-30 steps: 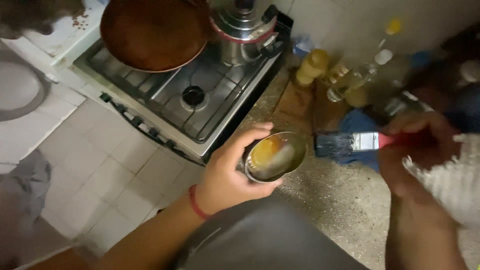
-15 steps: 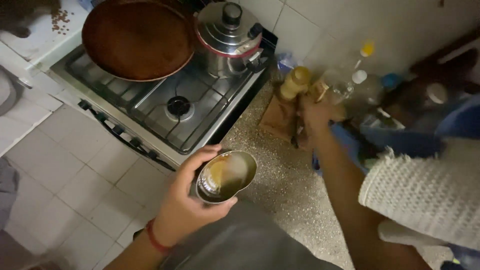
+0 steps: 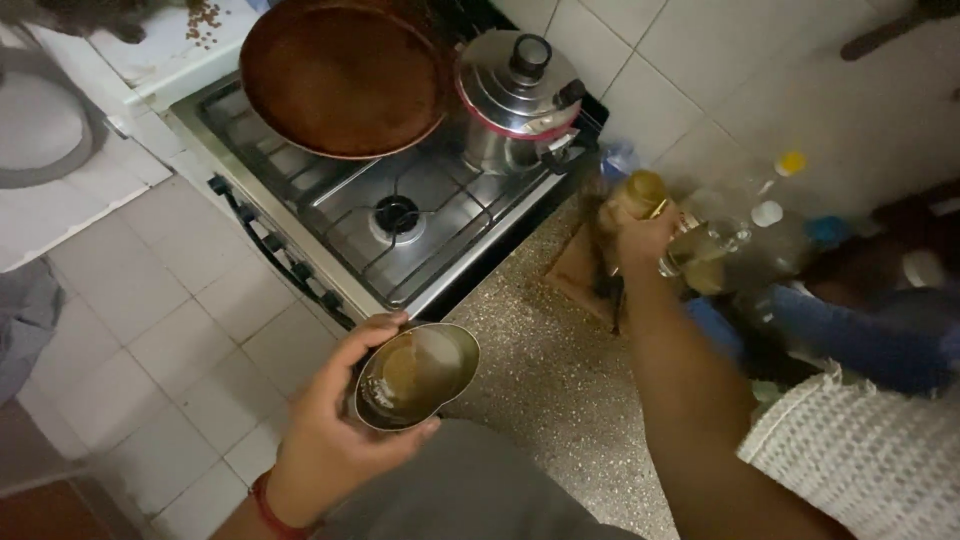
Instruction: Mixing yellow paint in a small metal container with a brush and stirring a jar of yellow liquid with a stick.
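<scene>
- a small steel bowl (image 3: 417, 373) is held in the left hand (image 3: 335, 430), fingers curled under it and thumb laid on the rim at 10 o'clock; a thin brownish film of liquid is seen inside.
- the bowl is kept low in the view, at 6 o'clock from the gas burner (image 3: 397, 214), over the edge where the speckled counter (image 3: 545, 390) meets the stove (image 3: 400, 235).
- a red band (image 3: 268, 506) is worn on the left wrist.
- the right hand (image 3: 640, 240) is stretched out to 1 o'clock and closed around an amber bottle (image 3: 640, 195); the grip is blurred, so how tightly it is closed cannot be told.
- clear bottles (image 3: 760, 225) with yellow and white caps are grouped just beside that hand, at its 3 o'clock.
- a wooden board (image 3: 577, 272) is seen beneath the right wrist.
- a round dark griddle pan (image 3: 345, 75) is set on the stove at 11 o'clock, touching or nearly touching a pressure cooker (image 3: 515, 100) at 12 o'clock.
- a white knitted cloth (image 3: 870, 465) is seen at 4 o'clock.
</scene>
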